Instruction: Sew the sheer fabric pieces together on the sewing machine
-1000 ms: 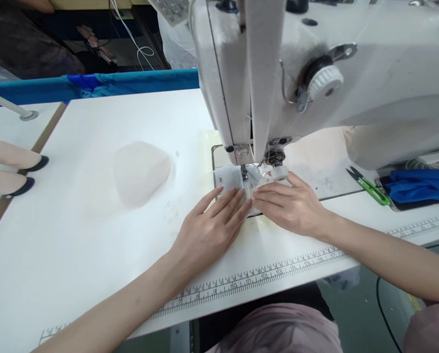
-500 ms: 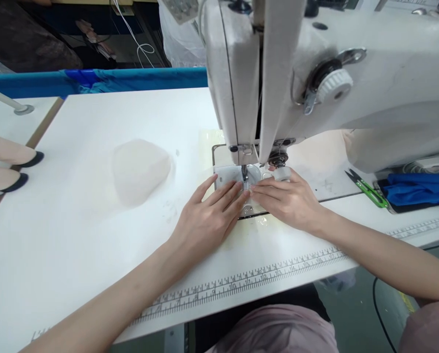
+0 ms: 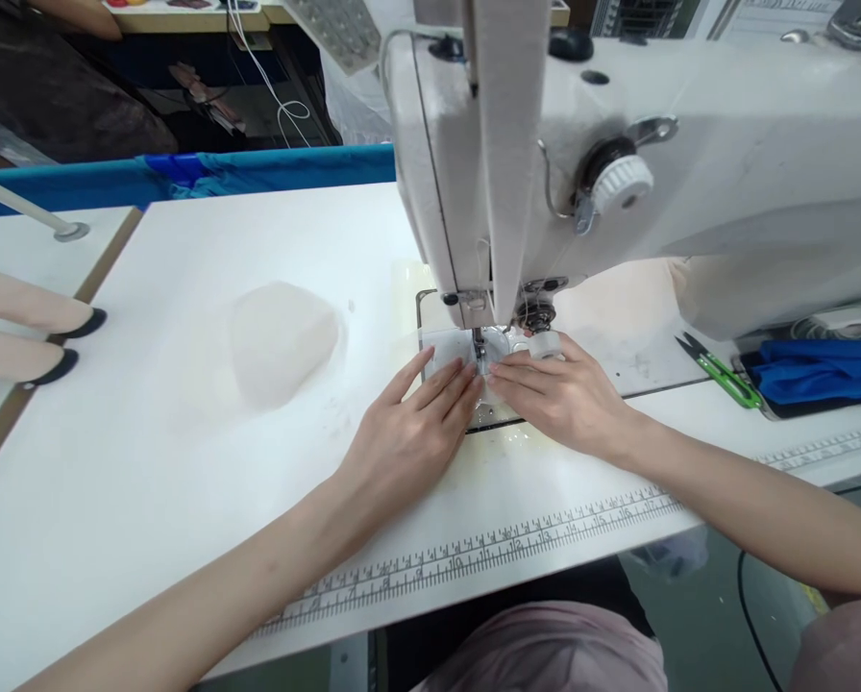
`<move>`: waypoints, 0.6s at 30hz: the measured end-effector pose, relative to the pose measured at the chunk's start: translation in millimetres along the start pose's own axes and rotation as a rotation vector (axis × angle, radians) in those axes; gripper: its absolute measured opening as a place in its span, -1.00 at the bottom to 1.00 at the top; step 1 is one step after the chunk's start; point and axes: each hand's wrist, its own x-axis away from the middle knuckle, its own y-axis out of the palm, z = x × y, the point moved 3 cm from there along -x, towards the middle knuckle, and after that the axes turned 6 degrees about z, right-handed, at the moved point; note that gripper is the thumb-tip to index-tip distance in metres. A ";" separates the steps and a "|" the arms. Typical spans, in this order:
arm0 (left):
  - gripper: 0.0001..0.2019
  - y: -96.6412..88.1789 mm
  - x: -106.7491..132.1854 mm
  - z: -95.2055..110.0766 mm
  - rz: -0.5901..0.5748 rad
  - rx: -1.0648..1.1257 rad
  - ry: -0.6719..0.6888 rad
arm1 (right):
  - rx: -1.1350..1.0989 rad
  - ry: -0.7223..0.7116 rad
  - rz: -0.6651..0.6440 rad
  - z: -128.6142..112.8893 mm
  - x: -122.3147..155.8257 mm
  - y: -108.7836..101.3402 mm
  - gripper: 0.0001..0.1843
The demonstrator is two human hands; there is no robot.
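Note:
My left hand lies palm down left of the needle on a sewing machine, its fingers stretched out and the outermost one spread. Under its fingertips is a thin, see-through whitish piece, which runs towards the presser foot. My right hand is on the other side of the foot. Its fingers are pressed together to a point, closed on the edge of the sheer piece; the grip itself is mostly hidden. A small white cylinder sits by its knuckles.
A pale translucent patch lies on the white table. Green-handled snips and blue cloth are at right. A printed ruler follows the front edge. Two beige bars with dark tips stick in from the left. Another person's arm shows behind.
The view has shifted slightly, so the machine head appears further left and lower. Both hands stay close beside the presser foot, with hardly any movement.

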 end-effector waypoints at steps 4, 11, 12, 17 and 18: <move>-0.71 1.8 1.0 0.8 0.030 0.036 -0.052 | 0.001 -0.002 -0.005 -0.2 0.7 0.4 -0.78; -0.73 2.8 -1.3 -2.7 0.032 0.076 -0.087 | 0.026 0.028 -0.005 1.2 -1.3 0.0 -0.80; -0.73 2.8 -1.7 -3.3 0.034 0.077 -0.091 | 0.026 0.035 -0.014 1.2 -1.2 0.2 -0.80; -0.72 5.0 -2.5 -5.7 0.034 0.081 -0.099 | 0.046 0.037 -0.025 2.0 0.3 3.0 -0.78; -0.72 5.8 -2.6 -6.3 0.035 0.082 -0.103 | 0.050 0.039 -0.029 2.4 0.5 3.8 -0.77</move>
